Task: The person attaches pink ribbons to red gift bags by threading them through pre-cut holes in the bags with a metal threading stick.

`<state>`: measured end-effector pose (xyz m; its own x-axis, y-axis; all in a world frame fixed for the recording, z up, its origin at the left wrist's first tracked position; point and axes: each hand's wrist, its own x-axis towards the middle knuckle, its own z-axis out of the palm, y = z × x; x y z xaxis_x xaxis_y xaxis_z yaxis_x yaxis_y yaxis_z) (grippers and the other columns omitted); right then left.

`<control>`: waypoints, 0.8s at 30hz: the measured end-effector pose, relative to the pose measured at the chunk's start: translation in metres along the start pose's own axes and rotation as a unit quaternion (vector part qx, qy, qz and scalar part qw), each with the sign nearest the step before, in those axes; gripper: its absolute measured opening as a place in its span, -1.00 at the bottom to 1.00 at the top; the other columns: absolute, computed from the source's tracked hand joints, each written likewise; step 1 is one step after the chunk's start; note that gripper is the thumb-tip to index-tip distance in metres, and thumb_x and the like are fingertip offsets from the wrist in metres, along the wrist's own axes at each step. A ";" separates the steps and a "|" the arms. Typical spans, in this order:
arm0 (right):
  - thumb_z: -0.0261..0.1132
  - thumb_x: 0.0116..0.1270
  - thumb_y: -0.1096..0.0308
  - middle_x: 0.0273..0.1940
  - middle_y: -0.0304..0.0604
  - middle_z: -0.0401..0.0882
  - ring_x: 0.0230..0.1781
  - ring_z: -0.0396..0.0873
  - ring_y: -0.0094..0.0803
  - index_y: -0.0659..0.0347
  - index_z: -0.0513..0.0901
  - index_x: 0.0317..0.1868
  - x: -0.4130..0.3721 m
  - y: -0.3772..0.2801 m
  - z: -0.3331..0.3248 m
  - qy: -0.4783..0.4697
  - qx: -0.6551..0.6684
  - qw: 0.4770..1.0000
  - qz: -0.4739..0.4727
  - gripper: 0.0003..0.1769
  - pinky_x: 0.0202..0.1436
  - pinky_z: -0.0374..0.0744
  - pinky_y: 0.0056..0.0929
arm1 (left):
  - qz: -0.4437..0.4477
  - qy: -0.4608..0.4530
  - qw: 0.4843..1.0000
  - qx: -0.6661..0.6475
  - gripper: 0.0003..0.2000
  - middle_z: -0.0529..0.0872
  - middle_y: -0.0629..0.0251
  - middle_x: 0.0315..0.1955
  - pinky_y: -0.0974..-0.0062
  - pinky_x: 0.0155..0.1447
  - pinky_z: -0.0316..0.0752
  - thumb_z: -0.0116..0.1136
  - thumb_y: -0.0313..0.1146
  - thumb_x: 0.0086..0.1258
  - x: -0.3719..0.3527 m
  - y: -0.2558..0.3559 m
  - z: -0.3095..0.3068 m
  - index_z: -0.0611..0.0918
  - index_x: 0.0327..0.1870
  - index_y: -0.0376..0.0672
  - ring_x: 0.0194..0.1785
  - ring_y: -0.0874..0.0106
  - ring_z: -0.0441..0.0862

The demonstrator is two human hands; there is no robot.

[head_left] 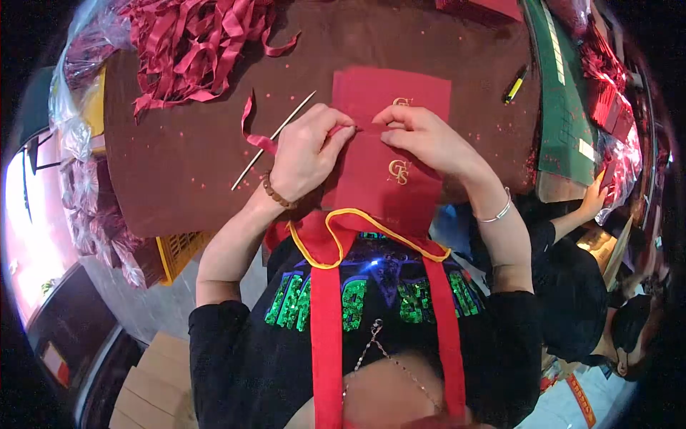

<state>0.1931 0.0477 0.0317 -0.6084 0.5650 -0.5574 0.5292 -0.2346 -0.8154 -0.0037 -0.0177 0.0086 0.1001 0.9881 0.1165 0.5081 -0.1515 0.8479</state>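
A red folder or card (386, 193) with gold lettering lies on the brown table in front of me. My left hand (309, 150) is over its left edge, thumb and forefinger pinched on a red ribbon (256, 137) whose loose tail trails off to the left. Over the middle of the folder, my right hand (425, 139) has its thumb and fingertips closed near the same ribbon; the fingers partly hide what they grip. A thin pale rod (250, 170) lies slantwise on the table, passing close beside my left hand.
A heap of red ribbons (189, 50) lies at the far left of the brown table (171, 164). A yellow-and-black marker or cutter (514, 84) rests at the right, near a green board (561, 107). Plastic-wrapped red goods (607, 107) stand beyond. Another person's hand (593, 196) is at the right.
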 end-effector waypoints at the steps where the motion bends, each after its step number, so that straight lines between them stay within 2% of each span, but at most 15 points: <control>1: 0.14 0.26 0.47 -0.27 -0.33 0.51 -0.24 0.43 -0.68 0.36 0.48 -0.05 0.001 0.003 0.001 -0.001 0.016 1.000 -0.015 -0.74 -0.17 0.42 -0.68 | 0.000 0.003 1.000 -0.001 -0.92 0.58 0.14 -0.44 0.40 -0.31 0.46 0.18 -0.46 0.19 0.000 0.000 0.000 0.60 -0.33 -0.25 -0.36 0.22 0.59; 4: 0.15 0.26 0.46 -0.23 -0.31 0.52 -0.22 0.44 -0.66 0.36 0.47 -0.05 0.003 0.005 0.001 0.007 0.008 0.999 -0.040 -0.74 -0.16 0.43 -0.67 | 0.010 0.003 1.000 -0.020 -0.92 0.58 0.15 -0.44 0.41 -0.31 0.46 0.18 -0.46 0.19 -0.001 0.001 0.001 0.60 -0.33 -0.24 -0.36 0.22 0.59; 7: 0.17 0.26 0.47 -0.21 -0.29 0.53 -0.19 0.46 -0.64 0.36 0.48 -0.04 0.004 0.009 0.003 0.008 -0.002 0.998 -0.058 -0.73 -0.12 0.44 -0.65 | 0.013 0.002 1.000 -0.017 -0.91 0.58 0.18 -0.47 0.48 -0.31 0.43 0.19 -0.49 0.18 -0.003 0.001 0.004 0.61 -0.31 -0.26 -0.38 0.32 0.58; 9: 0.17 0.25 0.49 -0.20 -0.29 0.53 -0.17 0.46 -0.63 0.36 0.48 -0.03 0.004 0.007 0.003 0.000 0.011 0.998 -0.065 -0.73 -0.09 0.45 -0.64 | 0.013 0.011 1.000 -0.010 -0.92 0.59 0.16 -0.44 0.39 -0.32 0.46 0.19 -0.44 0.18 -0.003 0.001 0.005 0.60 -0.34 -0.22 -0.37 0.21 0.59; 11: 0.19 0.24 0.50 -0.17 -0.26 0.54 -0.14 0.47 -0.62 0.36 0.48 0.00 0.001 0.001 0.003 -0.011 0.063 0.997 -0.037 -0.70 -0.05 0.46 -0.63 | 0.031 0.021 0.999 0.005 -0.92 0.59 0.17 -0.44 0.38 -0.33 0.46 0.19 -0.44 0.18 -0.003 0.000 0.007 0.60 -0.34 -0.22 -0.38 0.21 0.59; 17: 0.20 0.22 0.53 -0.09 -0.21 0.54 -0.09 0.48 -0.60 0.38 0.46 0.04 0.001 0.007 0.001 -0.029 0.075 0.996 -0.037 -0.65 -0.01 0.46 -0.63 | 0.072 0.034 0.994 0.069 -0.92 0.58 0.19 -0.45 0.34 -0.35 0.45 0.19 -0.43 0.17 -0.006 0.003 0.009 0.56 -0.37 -0.20 -0.40 0.19 0.57; 24: 0.19 0.21 0.56 -0.10 -0.21 0.56 -0.11 0.50 -0.61 0.36 0.46 0.06 -0.002 0.004 -0.005 -0.057 0.122 0.991 -0.026 -0.63 -0.02 0.47 -0.65 | 0.009 -0.007 1.000 0.000 -0.92 0.59 0.16 -0.44 0.33 -0.31 0.46 0.18 -0.43 0.18 -0.003 0.007 0.002 0.57 -0.38 -0.21 -0.36 0.17 0.58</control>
<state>0.1999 0.0496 0.0302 -0.7005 0.4920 -0.5169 0.3458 -0.3995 -0.8490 0.0013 -0.0214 0.0127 0.1207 0.9848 0.1252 0.5068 -0.1696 0.8452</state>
